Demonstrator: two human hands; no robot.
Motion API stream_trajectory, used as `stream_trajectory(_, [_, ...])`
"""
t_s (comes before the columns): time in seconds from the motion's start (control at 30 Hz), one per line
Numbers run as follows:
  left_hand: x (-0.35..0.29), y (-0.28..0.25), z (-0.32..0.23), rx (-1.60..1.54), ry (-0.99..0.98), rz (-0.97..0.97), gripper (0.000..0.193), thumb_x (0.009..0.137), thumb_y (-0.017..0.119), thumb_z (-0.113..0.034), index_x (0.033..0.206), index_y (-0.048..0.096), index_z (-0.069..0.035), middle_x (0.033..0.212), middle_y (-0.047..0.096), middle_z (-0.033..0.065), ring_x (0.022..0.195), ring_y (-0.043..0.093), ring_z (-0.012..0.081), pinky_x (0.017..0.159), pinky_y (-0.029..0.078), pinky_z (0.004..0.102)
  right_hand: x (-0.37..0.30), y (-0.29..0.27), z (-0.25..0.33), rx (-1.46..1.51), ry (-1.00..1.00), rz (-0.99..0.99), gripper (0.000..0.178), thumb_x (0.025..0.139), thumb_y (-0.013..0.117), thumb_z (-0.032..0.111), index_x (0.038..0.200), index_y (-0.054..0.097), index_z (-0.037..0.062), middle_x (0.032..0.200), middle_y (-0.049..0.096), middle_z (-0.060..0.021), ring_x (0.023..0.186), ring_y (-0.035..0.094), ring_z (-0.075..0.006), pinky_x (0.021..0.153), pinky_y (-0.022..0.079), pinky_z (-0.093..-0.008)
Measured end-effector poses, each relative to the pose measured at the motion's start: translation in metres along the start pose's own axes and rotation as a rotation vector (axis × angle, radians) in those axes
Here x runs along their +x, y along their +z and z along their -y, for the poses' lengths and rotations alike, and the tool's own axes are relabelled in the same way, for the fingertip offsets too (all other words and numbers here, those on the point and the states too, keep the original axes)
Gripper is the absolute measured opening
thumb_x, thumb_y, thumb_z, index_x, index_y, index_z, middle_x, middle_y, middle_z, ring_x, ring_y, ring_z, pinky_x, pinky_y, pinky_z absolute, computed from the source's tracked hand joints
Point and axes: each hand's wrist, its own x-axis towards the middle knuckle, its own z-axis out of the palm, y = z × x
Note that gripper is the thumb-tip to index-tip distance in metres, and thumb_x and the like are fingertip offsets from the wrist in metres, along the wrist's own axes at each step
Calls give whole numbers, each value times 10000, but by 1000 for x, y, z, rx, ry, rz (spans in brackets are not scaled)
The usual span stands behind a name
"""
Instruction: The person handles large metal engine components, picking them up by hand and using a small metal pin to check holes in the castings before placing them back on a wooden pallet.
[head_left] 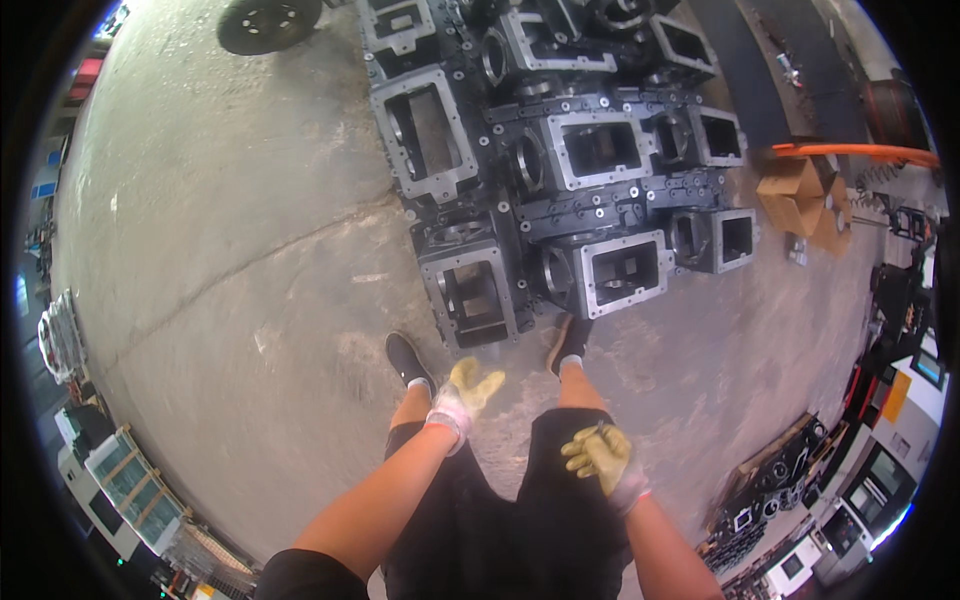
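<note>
Left hand: your pale yellow, cloth-looking glove with a whitish cuff hangs between your knees, its thumb and fingers parted with a gap between them; nothing shows in its grasp.
Right hand: your matching glove is above your right thigh, fingers curled inward; you cannot tell from here whether they close on anything.
Castings: nine box-shaped, dark metal castings with bare silver-grey rectangular rims stand out in front of you, roughly three rows of three; further dark parts crowd the top edge, too cut off to count.
Nearest casting: the front-left one lies just beyond your left glove, apart from it; its rim surrounds a deep rectangular opening.
Shapes: the rims are flat, with small holes, and several of your castings also show a large round bore in a side wall.
Floor: grey concrete, scuffed, with one long crack running toward the castings.
Your feet: two dark shoes, one either side of the front-left casting's near end.
Around you: one round black metal disc at upper left; brown cardboard packaging at right, beneath one orange bar.
</note>
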Motion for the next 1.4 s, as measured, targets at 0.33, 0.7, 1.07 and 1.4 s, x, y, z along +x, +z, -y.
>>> stream_trajectory(0.33, [192,55,-81,139,-16,-378,989,780,841,-363,1547,341,11,1448,542,231,1276,577,343,1050,472,380,157,18,-9,93,207,103,221,1028,552,115,1203,613,-4,1015,728,-117,806,699,-160,679,533,-262])
stream_trajectory(0.7, [236,78,-71,-368,10,-377,238,806,677,-12,1033,709,-78,849,705,15,719,626,119,644,493,284,211,-9,13,-253,64,34,172,995,591,164,1009,711,42,804,623,22,687,560,-82,603,444,-263])
stream_trajectory(1.07, [172,-29,-63,-286,6,-113,367,702,613,68,1049,724,27,941,736,105,861,691,237,805,554,346,291,45,23,133,-132,-78,191,1010,591,198,1057,681,37,937,672,7,841,591,-66,709,454,-230])
stream_trajectory(1.4, [147,-124,-18,-422,48,36,380,698,593,50,1055,723,53,1088,741,161,1125,653,300,1019,477,377,398,138,19,-21,-419,-305,373,1009,575,375,1086,671,22,1129,702,-74,952,640,-203,840,514,-340])
